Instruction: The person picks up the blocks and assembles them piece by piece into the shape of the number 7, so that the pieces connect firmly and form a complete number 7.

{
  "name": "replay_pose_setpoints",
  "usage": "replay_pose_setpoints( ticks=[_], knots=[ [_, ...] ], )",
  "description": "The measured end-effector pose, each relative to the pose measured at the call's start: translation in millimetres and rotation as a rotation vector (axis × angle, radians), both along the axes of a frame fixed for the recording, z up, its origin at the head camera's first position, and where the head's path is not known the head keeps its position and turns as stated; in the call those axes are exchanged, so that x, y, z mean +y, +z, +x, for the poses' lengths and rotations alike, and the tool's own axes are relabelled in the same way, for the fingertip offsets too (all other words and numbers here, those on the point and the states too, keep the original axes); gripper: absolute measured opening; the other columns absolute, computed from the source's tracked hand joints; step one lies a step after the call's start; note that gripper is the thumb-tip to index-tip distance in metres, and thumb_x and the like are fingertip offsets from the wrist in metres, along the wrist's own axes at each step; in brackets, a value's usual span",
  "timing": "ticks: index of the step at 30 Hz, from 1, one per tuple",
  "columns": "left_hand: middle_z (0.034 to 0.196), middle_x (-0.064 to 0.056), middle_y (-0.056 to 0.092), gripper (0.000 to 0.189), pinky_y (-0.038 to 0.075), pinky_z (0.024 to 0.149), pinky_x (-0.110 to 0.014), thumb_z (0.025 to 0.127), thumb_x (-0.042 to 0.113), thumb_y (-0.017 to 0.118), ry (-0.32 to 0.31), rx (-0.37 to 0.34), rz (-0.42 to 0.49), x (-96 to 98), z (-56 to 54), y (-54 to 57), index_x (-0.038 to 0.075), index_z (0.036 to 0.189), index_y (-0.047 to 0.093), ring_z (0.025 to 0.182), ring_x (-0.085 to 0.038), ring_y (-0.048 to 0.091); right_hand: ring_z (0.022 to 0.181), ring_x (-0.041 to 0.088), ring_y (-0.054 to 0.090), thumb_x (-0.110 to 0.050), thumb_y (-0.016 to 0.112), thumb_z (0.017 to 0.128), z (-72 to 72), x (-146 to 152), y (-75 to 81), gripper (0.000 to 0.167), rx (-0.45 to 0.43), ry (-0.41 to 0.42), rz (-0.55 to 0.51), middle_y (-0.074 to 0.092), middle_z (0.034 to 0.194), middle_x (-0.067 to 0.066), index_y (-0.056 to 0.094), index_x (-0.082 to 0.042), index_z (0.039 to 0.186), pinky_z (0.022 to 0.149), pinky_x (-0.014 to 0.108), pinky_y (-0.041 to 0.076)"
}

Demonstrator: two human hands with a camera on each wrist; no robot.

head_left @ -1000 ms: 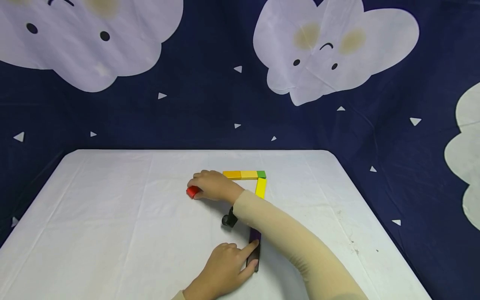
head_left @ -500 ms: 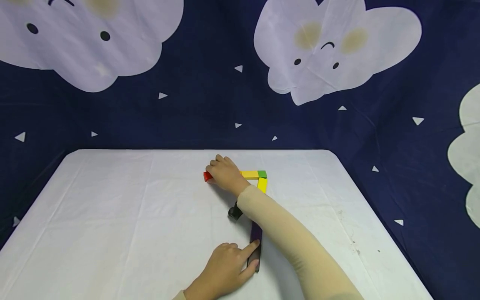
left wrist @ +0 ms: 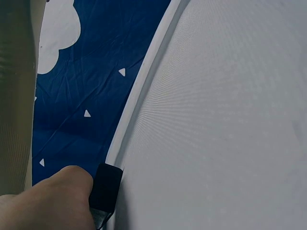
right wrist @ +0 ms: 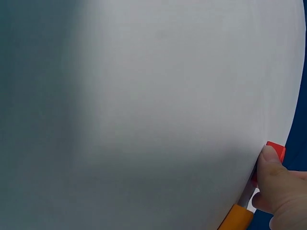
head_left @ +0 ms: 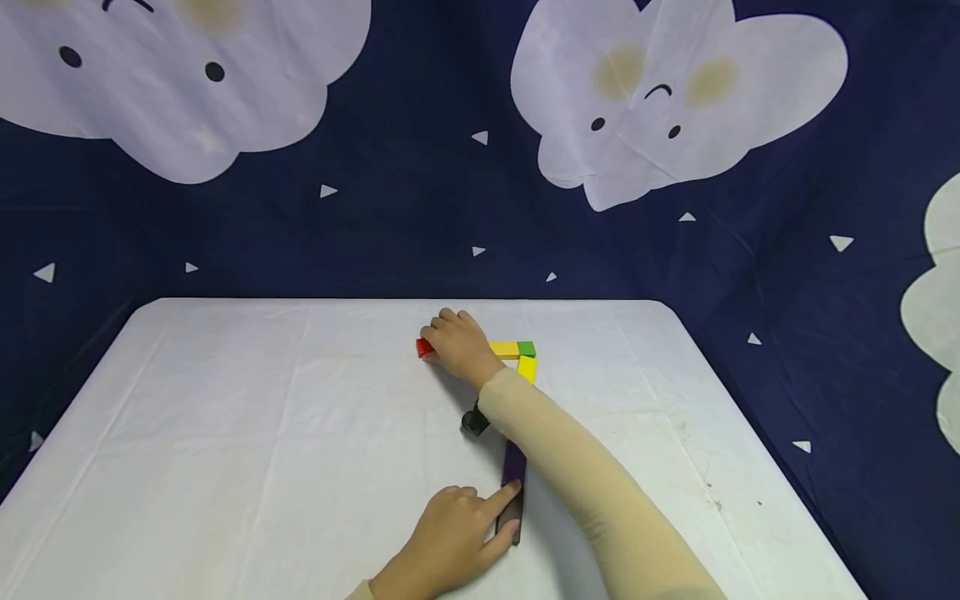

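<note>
My right hand (head_left: pixel 459 346) pinches a red block (head_left: pixel 423 348) between thumb and fingers at the left end of a row of coloured blocks. In the right wrist view an orange block (right wrist: pixel 237 218) lies just short of the red one, with a narrow grey strip between them. Farther right in the row are a yellow-orange block (head_left: pixel 504 350) and a green block (head_left: pixel 527 348). My left hand (head_left: pixel 453 533) rests its extended index finger and thumb on a black block (head_left: pixel 509 518). A dark purple block (head_left: pixel 513 465) adjoins it.
A bright yellow block (head_left: pixel 527 368) runs down from the green corner; my right sleeve (head_left: pixel 585 475) hides the middle of that line. A black wrist camera (head_left: pixel 475 421) hangs under the right wrist. Behind the white table (head_left: pixel 187 417) stands a dark blue cloud-print curtain (head_left: pixel 420 208).
My right hand has carried the red block rightward and toward the back, up to the row's left end, covering the orange block in the head view. The left hand has stayed on the black block.
</note>
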State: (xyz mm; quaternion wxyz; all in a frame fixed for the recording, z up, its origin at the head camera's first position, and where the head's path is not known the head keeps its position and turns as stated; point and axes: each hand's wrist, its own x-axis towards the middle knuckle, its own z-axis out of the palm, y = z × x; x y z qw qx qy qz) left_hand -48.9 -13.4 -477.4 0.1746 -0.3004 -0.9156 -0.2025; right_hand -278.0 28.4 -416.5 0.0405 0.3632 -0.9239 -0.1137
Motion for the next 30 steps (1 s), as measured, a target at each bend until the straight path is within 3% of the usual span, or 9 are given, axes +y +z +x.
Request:
replay_pose_setpoints(
  ticks=[12,22,30],
  knots=[
    [0.057,0.008,0.059,0.038,0.048,0.062,-0.025,0.094,0.039,0.061,-0.016,-0.029,-0.001,-0.4,-0.9,0.5,0.022,0.128,0.068,0.053,-0.002,0.047,0.112,0.019,0.053,-0.047,0.061,0.095,-8.3,9,0.1,0.039,-0.082,-0.065,-0.026,0.066,0.121,-0.002,0.065,-0.021,0.124,0.094,0.035,0.042],
    [0.06,0.006,0.063,0.039,0.05,0.065,-0.027,0.094,0.039,0.061,-0.007,-0.009,0.0,0.1,-0.4,-1.9,0.022,0.128,0.068,0.057,-0.005,0.054,0.106,0.018,0.054,-0.045,0.064,0.095,-13.4,12,-2.7,0.037,-0.132,-0.074,-0.053,0.065,0.116,-0.003,0.068,-0.02,0.121,0.092,0.037,0.045],
    [0.06,0.006,0.062,0.039,0.047,0.062,-0.026,0.093,0.04,0.063,0.005,-0.004,-0.009,0.6,-0.5,-2.5,0.023,0.128,0.067,0.056,-0.005,0.052,0.112,0.019,0.056,-0.041,0.066,0.094,-14.1,15,-5.1,0.042,-0.159,-0.057,-0.083,0.063,0.124,-0.006,0.06,-0.031,0.134,0.095,0.039,0.047]
  ],
)
